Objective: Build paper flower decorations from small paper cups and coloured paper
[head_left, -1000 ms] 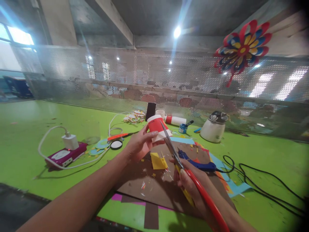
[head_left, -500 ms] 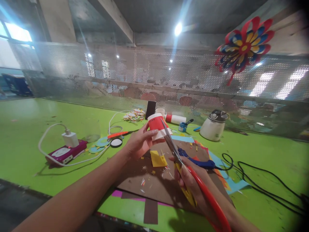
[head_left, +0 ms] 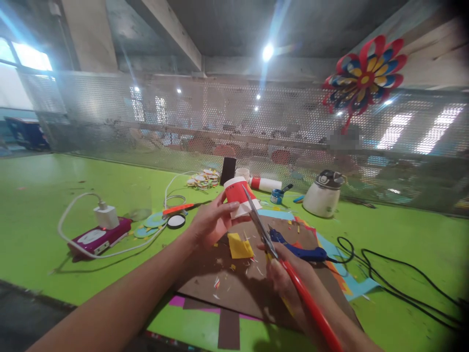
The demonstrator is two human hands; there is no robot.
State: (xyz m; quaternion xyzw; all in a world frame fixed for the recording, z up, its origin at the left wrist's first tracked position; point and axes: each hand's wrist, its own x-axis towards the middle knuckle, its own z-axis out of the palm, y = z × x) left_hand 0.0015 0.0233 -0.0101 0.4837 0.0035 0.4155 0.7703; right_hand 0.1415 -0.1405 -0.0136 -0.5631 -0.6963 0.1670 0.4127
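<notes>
My left hand (head_left: 214, 220) is closed around a red and white paper cup (head_left: 237, 191), held tilted above a brown board (head_left: 205, 274). A cut, loose flap of white hangs at the cup's lower right. In my right hand (head_left: 289, 276) is a pair of scissors (head_left: 261, 227) with red and yellow handles. Their blades point up and away, with the tips at the cup's right side; the blades look nearly closed. Below the cup lies a folded yellow piece of paper (head_left: 240, 246) among small scraps. A blue glue gun (head_left: 300, 249) rests just beyond my right hand.
A purple power strip (head_left: 100, 237) with a white charger and cable sits left. Behind are a phone (head_left: 228, 171), a red-and-white cup stack (head_left: 266, 184), a blue jar (head_left: 277, 196) and a white bottle (head_left: 322, 198). Black cord (head_left: 399, 278) trails right; a perforated metal screen (head_left: 164, 117) borders the table.
The scissor handles have come together in my right hand, and the blades have closed at the cup's edge. My left hand still holds the cup. The whole view has shifted slightly.
</notes>
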